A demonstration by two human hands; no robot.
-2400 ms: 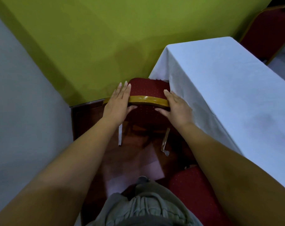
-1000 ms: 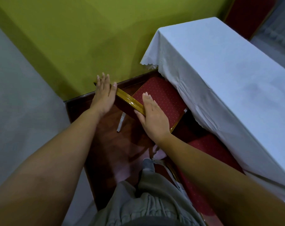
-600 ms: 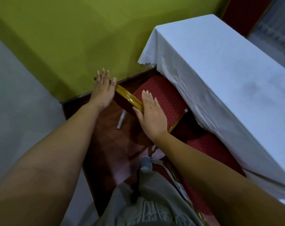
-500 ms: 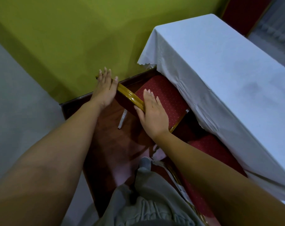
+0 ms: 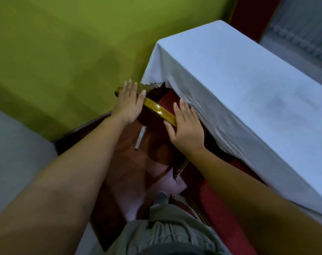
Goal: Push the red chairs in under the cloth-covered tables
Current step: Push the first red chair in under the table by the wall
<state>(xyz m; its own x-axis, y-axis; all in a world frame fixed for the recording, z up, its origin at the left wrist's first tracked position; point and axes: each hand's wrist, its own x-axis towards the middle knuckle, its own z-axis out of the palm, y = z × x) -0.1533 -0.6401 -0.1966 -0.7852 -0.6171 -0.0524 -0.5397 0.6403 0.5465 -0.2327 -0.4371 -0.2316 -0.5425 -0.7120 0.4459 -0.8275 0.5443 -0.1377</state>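
Note:
A red chair [image 5: 164, 103] with a gold-rimmed backrest [image 5: 159, 111] sits at the corner of a table under a white cloth [image 5: 239, 85]. Most of its seat is hidden beneath the cloth's hanging edge. My left hand [image 5: 128, 103] lies flat on the left end of the backrest rim. My right hand [image 5: 186, 128] presses on the right end, its fingertips touching the cloth. A second red chair [image 5: 222, 214] stands at the lower right, beside my right forearm and partly under the same table.
A green wall [image 5: 64, 52] rises straight ahead, a grey wall [image 5: 14, 153] at the left. The dark wooden floor [image 5: 123, 162] forms a narrow strip in between. Another red chair [image 5: 252, 13] stands past the table's far end. My grey trousers [image 5: 160, 232] fill the bottom.
The chair has slid further under the white cloth, so much less of the red seat shows. Both hands have travelled forward with the backrest rim.

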